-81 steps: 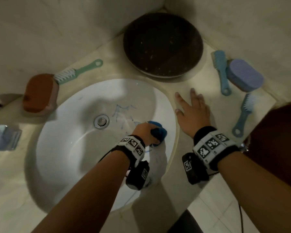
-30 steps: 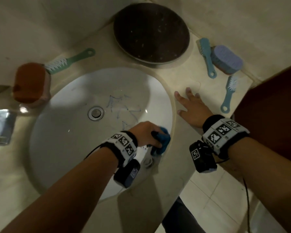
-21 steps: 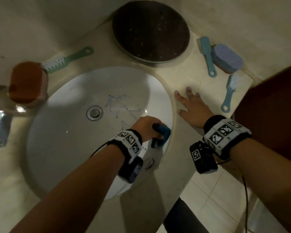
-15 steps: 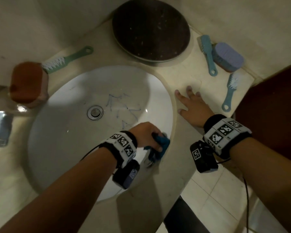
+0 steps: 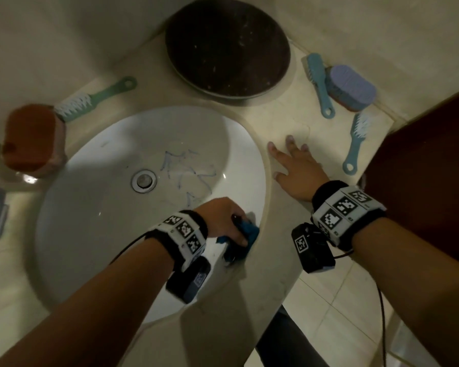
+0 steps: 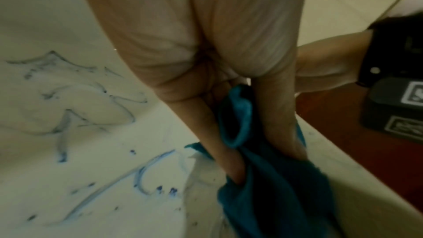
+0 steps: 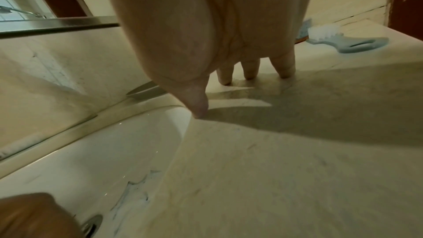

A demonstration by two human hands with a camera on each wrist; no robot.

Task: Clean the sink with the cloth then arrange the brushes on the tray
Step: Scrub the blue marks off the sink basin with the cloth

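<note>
The left hand (image 5: pixel 221 217) bunches the blue cloth (image 5: pixel 245 234) in its grip against the sink (image 5: pixel 96 207) wall. The right hand (image 5: pixel 297 173) lies flat on the table (image 5: pixel 289 120), fingers spread.

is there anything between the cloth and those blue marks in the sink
Nothing visible. The left hand holds the blue cloth against the sink's near right wall, and the blue marks lie just beyond it on bare white basin. The drain sits left of the marks, off that path.
</note>
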